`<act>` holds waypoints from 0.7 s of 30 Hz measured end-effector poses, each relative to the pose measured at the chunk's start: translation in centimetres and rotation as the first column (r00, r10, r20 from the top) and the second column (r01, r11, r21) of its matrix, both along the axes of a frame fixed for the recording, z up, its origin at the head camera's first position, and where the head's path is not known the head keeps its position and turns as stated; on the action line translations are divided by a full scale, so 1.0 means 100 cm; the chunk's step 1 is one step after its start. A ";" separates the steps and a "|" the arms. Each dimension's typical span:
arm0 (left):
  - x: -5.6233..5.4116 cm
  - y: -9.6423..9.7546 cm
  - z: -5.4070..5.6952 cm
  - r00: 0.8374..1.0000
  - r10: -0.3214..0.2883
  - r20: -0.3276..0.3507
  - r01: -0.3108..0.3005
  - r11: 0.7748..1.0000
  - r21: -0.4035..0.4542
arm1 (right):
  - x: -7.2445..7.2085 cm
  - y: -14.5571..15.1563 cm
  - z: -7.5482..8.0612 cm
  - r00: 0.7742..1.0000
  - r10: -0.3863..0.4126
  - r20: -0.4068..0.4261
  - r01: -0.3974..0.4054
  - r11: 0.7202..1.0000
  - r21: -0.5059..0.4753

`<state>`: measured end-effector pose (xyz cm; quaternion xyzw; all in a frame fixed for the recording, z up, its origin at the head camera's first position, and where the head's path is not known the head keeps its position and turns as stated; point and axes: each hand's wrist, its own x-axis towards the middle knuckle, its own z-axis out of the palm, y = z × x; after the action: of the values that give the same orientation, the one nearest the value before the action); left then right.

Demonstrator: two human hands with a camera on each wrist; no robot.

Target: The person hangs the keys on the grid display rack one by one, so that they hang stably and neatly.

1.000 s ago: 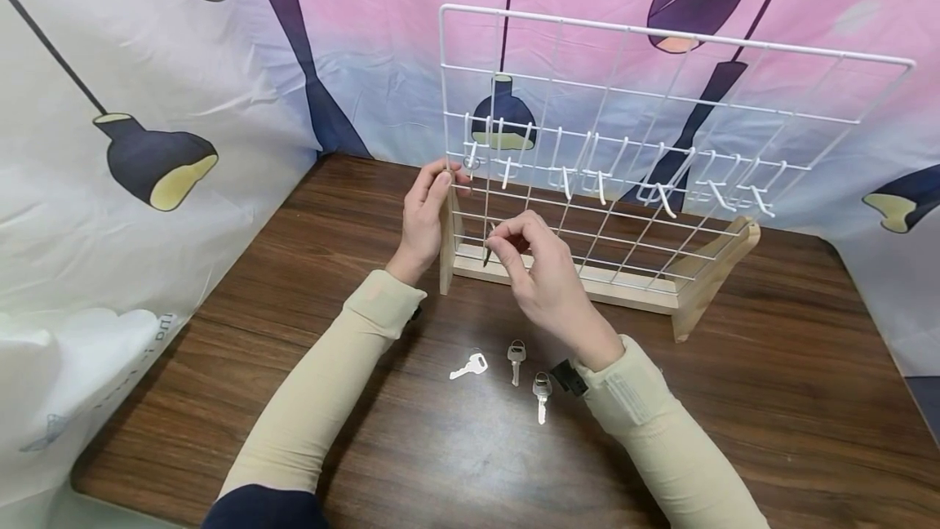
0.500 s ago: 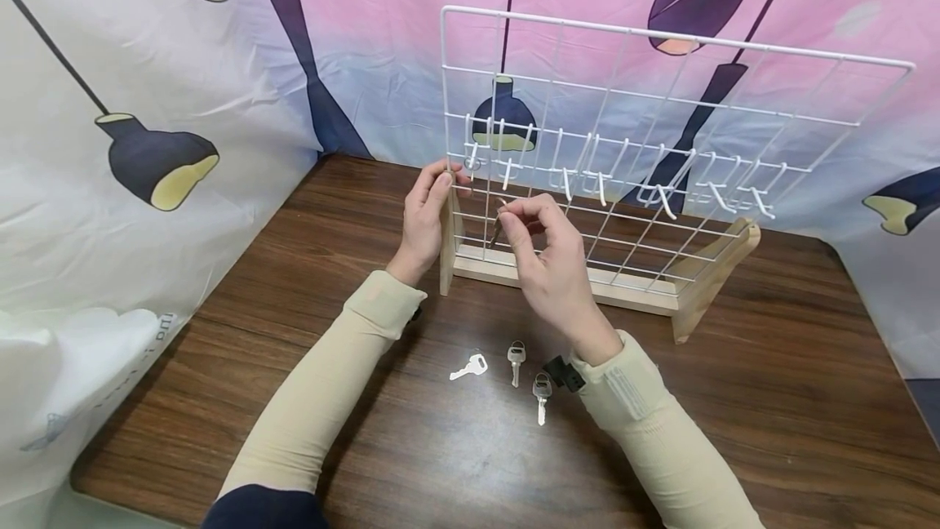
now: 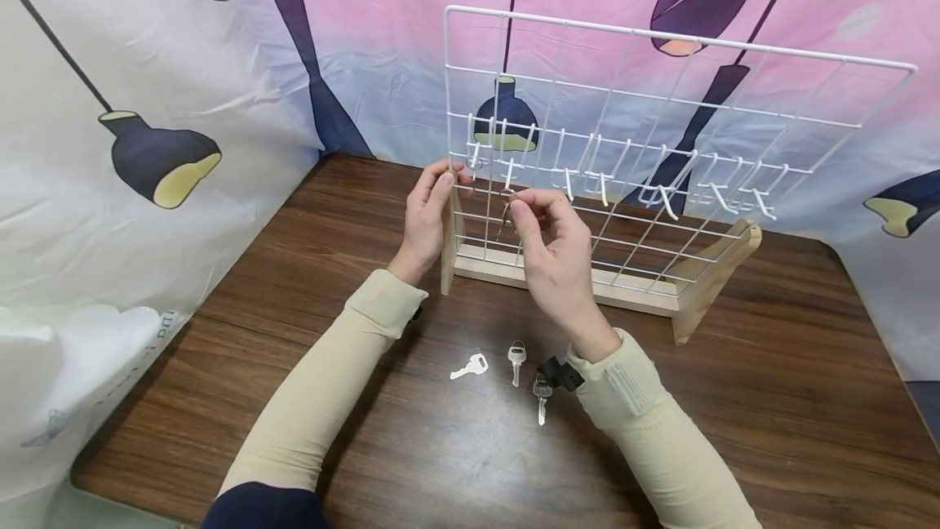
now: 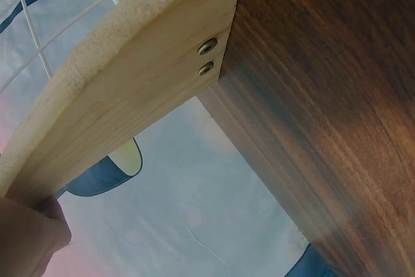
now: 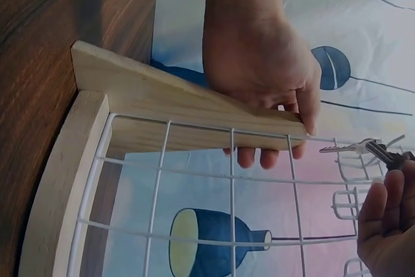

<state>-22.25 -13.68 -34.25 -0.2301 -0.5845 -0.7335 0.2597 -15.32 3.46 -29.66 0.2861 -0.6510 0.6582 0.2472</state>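
My left hand (image 3: 426, 219) grips the left wooden upright (image 3: 447, 247) of a white wire grid rack (image 3: 679, 33); in the right wrist view its fingers wrap round the wood. Between thumb and fingers my right hand (image 3: 560, 264) pinches a key (image 3: 503, 220), which points downward just below the second hook (image 3: 509, 175) from the left. Whether its ring touches that hook, I cannot tell. Another key (image 5: 340, 149) hangs at the leftmost hook (image 3: 475, 152). On the table lie three keys with rings: a left one (image 3: 470, 366), a middle one (image 3: 517, 362) and a right one (image 3: 542, 405).
Several white hooks, such as one near the right end (image 3: 756, 201), line the grid. The rack's right wooden leg (image 3: 716, 284) and base bar (image 3: 624, 291) stand on the dark wood table (image 3: 308, 235). A printed curtain (image 3: 382, 39) hangs close behind.
My right hand has risen and shifted slightly right, carrying its key from low on the grid up to near the second hook. The left hand keeps its grip on the upright.
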 end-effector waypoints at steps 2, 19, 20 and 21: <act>0.000 0.000 0.000 1.000 -0.003 0.000 0.003 1.000 0.006 | 0.000 0.000 0.000 1.000 0.011 0.004 -0.011 1.000 -0.015; 0.001 -0.001 0.000 1.000 0.002 0.004 -0.002 1.000 -0.011 | 0.000 -0.007 -0.002 0.997 0.041 0.069 -0.034 0.995 -0.092; 0.001 -0.001 0.000 1.000 0.003 0.004 -0.003 1.000 -0.012 | 0.000 -0.008 -0.002 0.997 0.040 0.069 -0.034 0.995 -0.091; 0.001 -0.001 0.000 1.000 0.003 0.006 -0.003 1.000 -0.013 | 0.000 -0.008 -0.002 0.997 0.042 0.068 -0.036 0.995 -0.091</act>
<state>-22.18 -13.75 -34.29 -0.2287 -0.5902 -0.7300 0.2577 -15.30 2.71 -29.84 0.2641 -0.6234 0.7010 0.2241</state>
